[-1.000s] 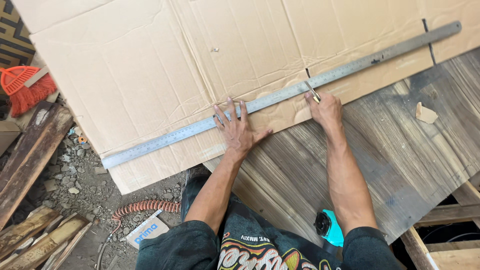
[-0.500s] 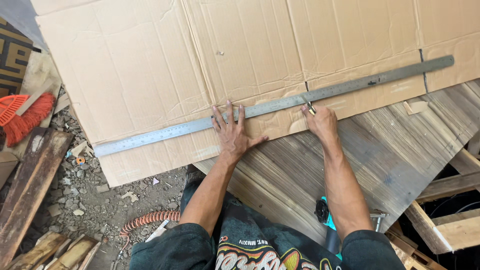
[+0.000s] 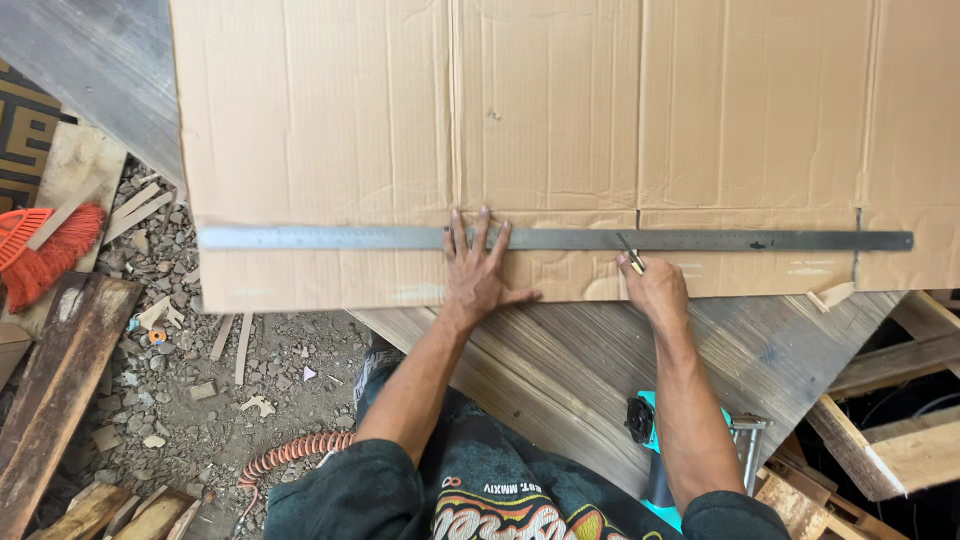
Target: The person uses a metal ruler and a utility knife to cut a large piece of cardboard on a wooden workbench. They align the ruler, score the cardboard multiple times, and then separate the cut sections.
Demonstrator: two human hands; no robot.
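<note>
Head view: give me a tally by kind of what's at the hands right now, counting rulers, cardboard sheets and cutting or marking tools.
Long metal ruler: 1, pressed flat by the left hand
Cardboard sheet: 1, under the ruler
Small thin tool: 1, in the right hand; cannot tell whether blade or pencil
Total: 3

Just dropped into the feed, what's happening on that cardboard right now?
A person is pressing a long metal ruler flat across a big cardboard sheet with the left hand. The right hand holds a slim pencil-like tool with its tip at the ruler's lower edge. The cardboard lies on a wooden panel.
</note>
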